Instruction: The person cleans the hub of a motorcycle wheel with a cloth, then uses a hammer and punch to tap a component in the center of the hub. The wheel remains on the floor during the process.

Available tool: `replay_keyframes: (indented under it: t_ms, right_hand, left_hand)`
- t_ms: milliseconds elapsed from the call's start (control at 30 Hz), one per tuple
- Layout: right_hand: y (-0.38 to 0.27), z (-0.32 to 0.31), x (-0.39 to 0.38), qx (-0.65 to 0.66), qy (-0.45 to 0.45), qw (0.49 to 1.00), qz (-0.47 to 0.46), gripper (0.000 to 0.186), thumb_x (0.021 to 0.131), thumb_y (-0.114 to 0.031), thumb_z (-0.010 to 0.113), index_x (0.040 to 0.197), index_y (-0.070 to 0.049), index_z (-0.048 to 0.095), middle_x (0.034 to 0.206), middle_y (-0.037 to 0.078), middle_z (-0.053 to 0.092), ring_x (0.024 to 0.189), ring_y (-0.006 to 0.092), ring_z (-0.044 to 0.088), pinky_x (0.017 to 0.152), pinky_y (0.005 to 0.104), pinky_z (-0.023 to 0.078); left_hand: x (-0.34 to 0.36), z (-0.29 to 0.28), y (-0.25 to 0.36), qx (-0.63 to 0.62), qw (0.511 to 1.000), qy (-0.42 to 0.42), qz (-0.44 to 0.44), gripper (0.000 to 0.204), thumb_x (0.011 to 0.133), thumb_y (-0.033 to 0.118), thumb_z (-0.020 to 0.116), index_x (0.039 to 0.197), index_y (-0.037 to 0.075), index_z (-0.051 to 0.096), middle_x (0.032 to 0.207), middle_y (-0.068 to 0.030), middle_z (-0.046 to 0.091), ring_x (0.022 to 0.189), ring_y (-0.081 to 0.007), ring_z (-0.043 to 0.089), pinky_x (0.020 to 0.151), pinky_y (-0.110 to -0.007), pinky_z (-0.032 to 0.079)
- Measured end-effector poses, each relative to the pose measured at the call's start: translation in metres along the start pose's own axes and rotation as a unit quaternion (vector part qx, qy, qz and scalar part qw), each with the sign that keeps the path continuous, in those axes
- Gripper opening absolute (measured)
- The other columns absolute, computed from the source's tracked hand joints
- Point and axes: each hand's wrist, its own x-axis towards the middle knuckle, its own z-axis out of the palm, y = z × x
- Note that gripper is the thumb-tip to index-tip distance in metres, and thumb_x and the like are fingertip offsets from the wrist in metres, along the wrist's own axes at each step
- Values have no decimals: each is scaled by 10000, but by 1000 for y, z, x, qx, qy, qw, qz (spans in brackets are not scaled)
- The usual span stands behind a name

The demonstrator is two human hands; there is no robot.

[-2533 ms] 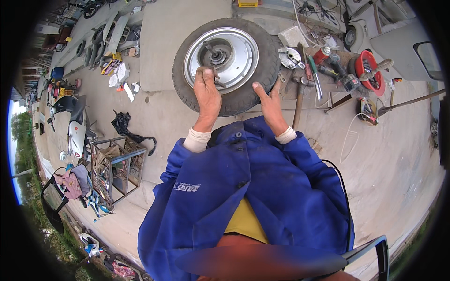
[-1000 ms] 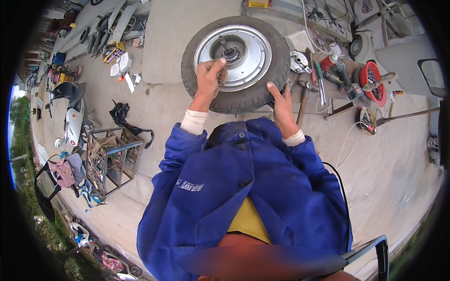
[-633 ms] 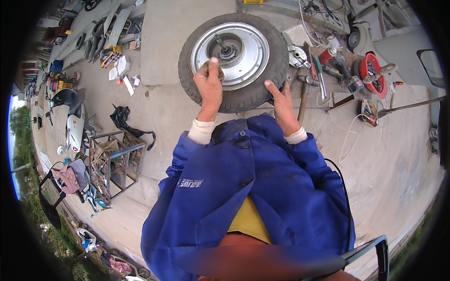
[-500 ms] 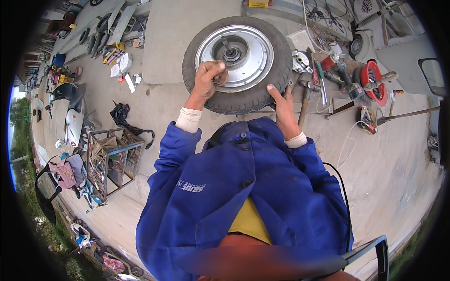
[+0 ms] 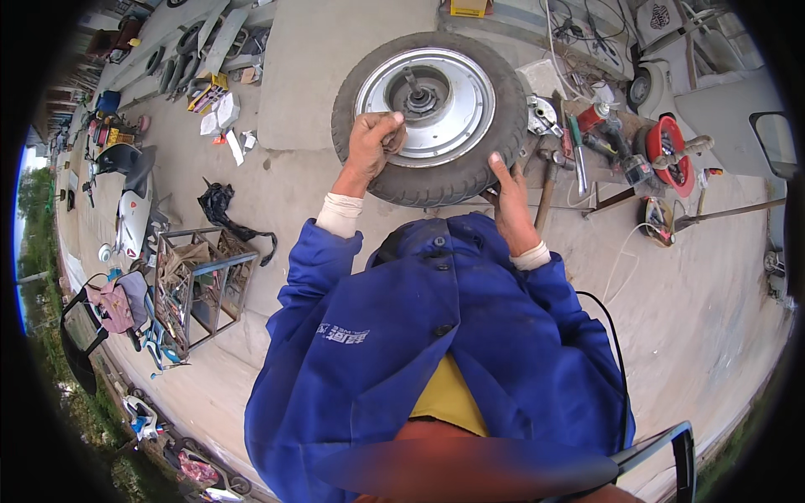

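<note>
A wheel with a black tyre (image 5: 436, 186) and silver rim (image 5: 453, 126) lies at the top middle, its threaded axle (image 5: 412, 82) pointing up. My left hand (image 5: 373, 144) is curled at the rim's lower left, its fingers closed on a small dark brownish piece I cannot make out. My right hand (image 5: 511, 197) grips the tyre's lower right edge, thumb on the sidewall and fingers partly hidden. Just right of the tyre sit a silver brake plate (image 5: 543, 116), a hammer (image 5: 552, 172) and a green-handled tool (image 5: 577, 138).
A bench holds a red bowl (image 5: 681, 180) of parts, a spray can (image 5: 594, 115) and a drill (image 5: 620, 159). At the left are a metal rack (image 5: 201, 268), black plastic (image 5: 218, 210) and parked scooters (image 5: 130, 214). A pale vehicle (image 5: 713, 109) stands at top right.
The wheel appears farther right in view than before. My left hand has shifted slightly along the rim, its thumb now bent over its fingers. My right thumb has moved slightly right along the tyre.
</note>
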Motion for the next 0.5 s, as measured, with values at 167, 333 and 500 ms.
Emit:
replay_keyframes:
  t_ms: [167, 333, 500]
  right_hand:
    - [6, -9, 18, -23, -23, 998, -51, 815, 974, -337, 781, 1602, -25, 364, 1482, 154, 564, 1297, 258, 600, 1011, 405, 546]
    - [9, -6, 17, -17, -27, 998, -63, 823, 975, -296, 784, 1584, 42, 345, 1475, 185, 563, 1302, 276, 598, 1042, 377, 527]
    - [7, -4, 6, -24, -35, 997, -59, 900, 965, -313, 797, 1583, 107, 297, 1489, 242, 539, 1316, 290, 581, 1132, 390, 454]
  left_hand:
    - [-16, 52, -15, 251, 890, 293, 242, 379, 1066, 282, 682, 788, 70, 536, 668, 7, 506, 610, -64, 459, 558, -281, 380]
    - [-3, 43, -1, 75, 974, 200, 75, 477, 1053, 273, 685, 657, 100, 484, 574, 23, 416, 502, -82, 364, 491, -293, 302]
    - [0, 3, 9, 25, 999, 36, 31, 393, 1039, 228, 686, 719, 82, 510, 610, 14, 437, 530, -85, 368, 511, -291, 296]
